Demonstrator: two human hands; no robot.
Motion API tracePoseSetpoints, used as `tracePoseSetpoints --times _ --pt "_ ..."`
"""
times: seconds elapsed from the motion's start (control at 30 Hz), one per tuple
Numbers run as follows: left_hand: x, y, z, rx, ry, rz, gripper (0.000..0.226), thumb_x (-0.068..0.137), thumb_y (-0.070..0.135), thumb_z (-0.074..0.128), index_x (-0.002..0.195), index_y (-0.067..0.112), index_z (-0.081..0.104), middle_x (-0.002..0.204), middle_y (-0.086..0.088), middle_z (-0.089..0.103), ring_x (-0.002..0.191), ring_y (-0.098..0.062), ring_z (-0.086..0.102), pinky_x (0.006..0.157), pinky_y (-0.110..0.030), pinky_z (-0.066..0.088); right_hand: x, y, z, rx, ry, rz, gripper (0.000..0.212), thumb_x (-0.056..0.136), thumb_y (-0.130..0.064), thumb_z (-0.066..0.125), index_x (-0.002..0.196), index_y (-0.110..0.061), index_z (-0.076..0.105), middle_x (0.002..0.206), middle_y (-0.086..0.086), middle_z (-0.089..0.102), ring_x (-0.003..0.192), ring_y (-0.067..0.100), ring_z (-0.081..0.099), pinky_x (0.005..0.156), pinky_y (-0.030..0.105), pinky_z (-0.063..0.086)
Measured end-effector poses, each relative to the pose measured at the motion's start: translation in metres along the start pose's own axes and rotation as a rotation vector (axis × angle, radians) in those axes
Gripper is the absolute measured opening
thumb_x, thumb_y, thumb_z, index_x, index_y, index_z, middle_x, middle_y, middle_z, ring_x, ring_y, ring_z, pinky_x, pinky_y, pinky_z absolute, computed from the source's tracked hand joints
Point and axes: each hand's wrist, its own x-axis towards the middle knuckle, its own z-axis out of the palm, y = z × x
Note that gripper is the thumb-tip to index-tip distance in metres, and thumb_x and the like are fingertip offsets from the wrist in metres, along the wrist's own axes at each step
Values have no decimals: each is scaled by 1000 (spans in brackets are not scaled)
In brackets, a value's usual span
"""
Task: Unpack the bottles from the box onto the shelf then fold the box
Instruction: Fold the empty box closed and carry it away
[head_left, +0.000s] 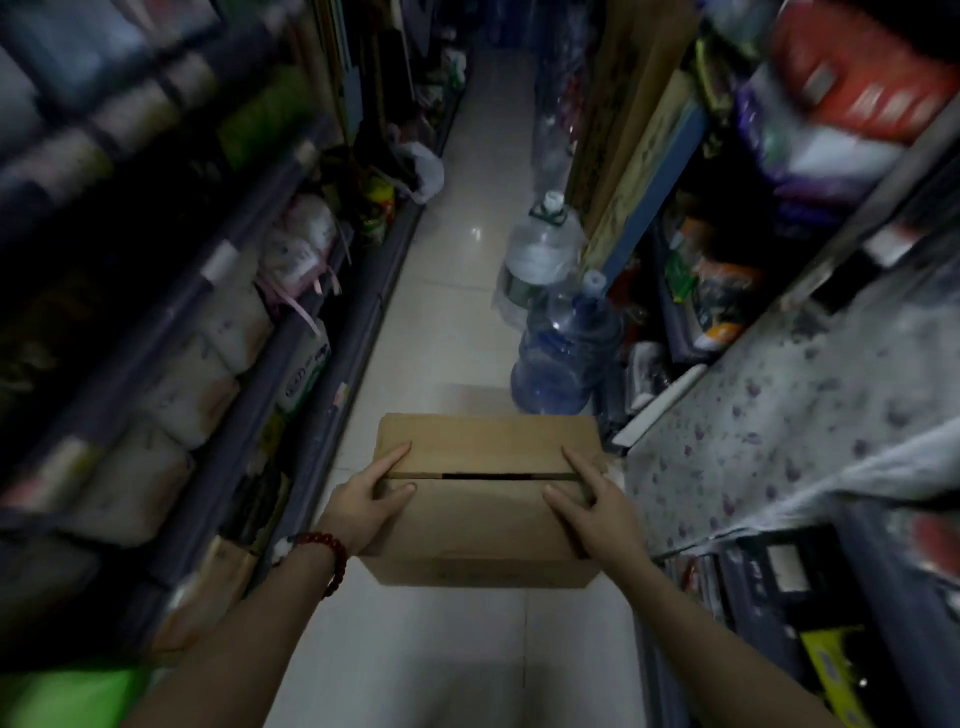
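Note:
A brown cardboard box (483, 519) is held in the middle of a narrow shop aisle, its two top flaps closed with a dark slit between them. My left hand (363, 506), with a red bead bracelet at the wrist, grips the box's left side, fingers spread over the top. On the box's right side my right hand (592, 506) grips the same way. No bottles from inside the box show. The shelves (291, 332) stand on both sides.
Two large water jugs, one clear (540, 254) and one blue (566, 353), stand on the tiled floor (447, 322) just beyond the box on the right. A white plastic bag (423, 171) lies farther down the aisle. Packed goods fill the left and right shelving.

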Motion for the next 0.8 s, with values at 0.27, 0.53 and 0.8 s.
tracePoseSetpoints --times 0.27,0.53,0.8 --pt "-88 126 -112 9 32 131 54 89 27 62 139 36 42 147 0 42 135 -19 38 100 -16 28 -55 -161 -82 46 41 -69 62 82 -40 71 138 -37 47 142 -1 50 128 18 48 101 25 39" --pt "-137 152 -158 51 40 150 53 90 30 60 140 36 43 145 -4 44 133 -22 42 103 -21 30 -91 -233 -101 52 10 -30 61 82 -41 70 139 -35 47 139 1 51 120 17 49 95 24 39" --pt "-119 161 -180 44 3 196 53 90 29 60 140 33 43 139 -6 49 125 -24 49 98 -24 36 -92 -259 -96 30 72 -12 60 86 -38 67 141 -31 44 137 0 53 117 17 52 86 18 37"
